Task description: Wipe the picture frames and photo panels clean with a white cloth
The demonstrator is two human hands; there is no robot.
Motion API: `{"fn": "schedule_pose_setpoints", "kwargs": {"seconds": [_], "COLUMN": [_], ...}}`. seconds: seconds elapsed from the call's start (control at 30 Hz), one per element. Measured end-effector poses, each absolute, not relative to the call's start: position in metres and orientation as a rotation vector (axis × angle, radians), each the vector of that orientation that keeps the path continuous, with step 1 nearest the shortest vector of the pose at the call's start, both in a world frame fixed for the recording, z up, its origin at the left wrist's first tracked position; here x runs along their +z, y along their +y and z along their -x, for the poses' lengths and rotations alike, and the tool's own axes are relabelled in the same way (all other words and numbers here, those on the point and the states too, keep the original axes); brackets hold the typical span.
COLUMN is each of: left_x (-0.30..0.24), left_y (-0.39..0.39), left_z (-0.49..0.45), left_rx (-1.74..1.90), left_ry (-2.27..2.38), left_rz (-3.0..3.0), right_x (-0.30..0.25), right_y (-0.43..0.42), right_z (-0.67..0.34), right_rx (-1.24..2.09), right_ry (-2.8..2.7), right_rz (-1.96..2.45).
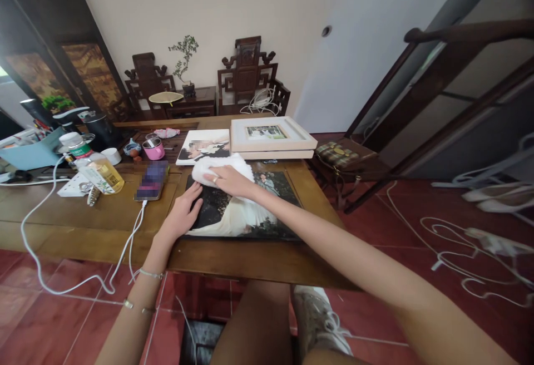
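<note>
A large dark wedding photo panel (246, 217) lies flat on the wooden table (200, 256) in front of me. My right hand (229, 180) presses a white cloth (244, 166) onto the panel's far left part, fingers bent over it. At the panel's left edge, my left hand (187, 209) rests with its fingers stretched out and nothing held. Behind the cloth sit a small white-edged photo panel (204, 147) and a pale framed picture (271, 134), which is on top of another frame.
Left of the panel are a phone (151, 182) on a white cable, a pink cup (154, 148), a tipped-looking bottle (106, 174) and a light-blue organiser (31, 151). To the right stand a dark wooden chair (354, 156) with a plaid bag and cables on the red floor.
</note>
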State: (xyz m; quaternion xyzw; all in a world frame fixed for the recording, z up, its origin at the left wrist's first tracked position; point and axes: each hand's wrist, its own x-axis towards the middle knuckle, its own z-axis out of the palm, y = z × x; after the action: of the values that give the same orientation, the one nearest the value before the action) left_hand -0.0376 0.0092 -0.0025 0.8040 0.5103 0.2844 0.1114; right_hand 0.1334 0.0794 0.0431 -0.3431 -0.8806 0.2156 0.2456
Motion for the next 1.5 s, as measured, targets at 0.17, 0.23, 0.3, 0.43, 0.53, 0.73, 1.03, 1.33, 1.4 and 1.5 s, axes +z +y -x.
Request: {"fn": "schedule_pose_setpoints", "kwargs": {"seconds": [0.17,0.23,0.3,0.43,0.53,0.73,1.03,1.33,1.4,1.5], "left_x": [-0.004,-0.003,-0.003,-0.003,-0.004,-0.008,-0.007,-0.007,-0.007,-0.007], "left_y": [0.009,0.009,0.010,0.010,0.011,0.013,0.010,0.012,0.012,0.013], "left_z": [0.038,0.037,0.037,0.037,0.037,0.037,0.037,0.039,0.039,0.038], "left_rx": [0.795,0.792,0.799,0.793,0.806,0.809,0.727,0.707,0.691,0.669], "left_ry": [1.510,1.514,1.522,1.536,1.549,1.571,1.587,1.596,1.602,1.607], "left_rz": [-2.370,-2.374,-2.369,-2.364,-2.372,-2.329,-2.323,-2.333,-2.339,-2.350], "right_x": [0.030,0.027,0.025,0.022,0.021,0.021,0.026,0.023,0.022,0.021], "right_y": [0.071,0.069,0.064,0.031,-0.014,-0.080,0.024,0.000,-0.032,-0.069], "right_z": [-0.212,-0.243,-0.266,-0.283,-0.281,-0.279,-0.276,-0.271,-0.274,-0.275], "right_rx": [0.544,0.497,0.435,0.338,0.293,0.300,0.192,0.173,0.201,0.216], "right_ry": [-2.293,-2.261,-2.271,-2.393,-2.497,-2.589,-2.570,-2.566,-2.591,-2.608], "right_rz": [1.070,1.164,1.259,1.325,1.204,0.965,1.233,1.181,1.126,1.045]}}
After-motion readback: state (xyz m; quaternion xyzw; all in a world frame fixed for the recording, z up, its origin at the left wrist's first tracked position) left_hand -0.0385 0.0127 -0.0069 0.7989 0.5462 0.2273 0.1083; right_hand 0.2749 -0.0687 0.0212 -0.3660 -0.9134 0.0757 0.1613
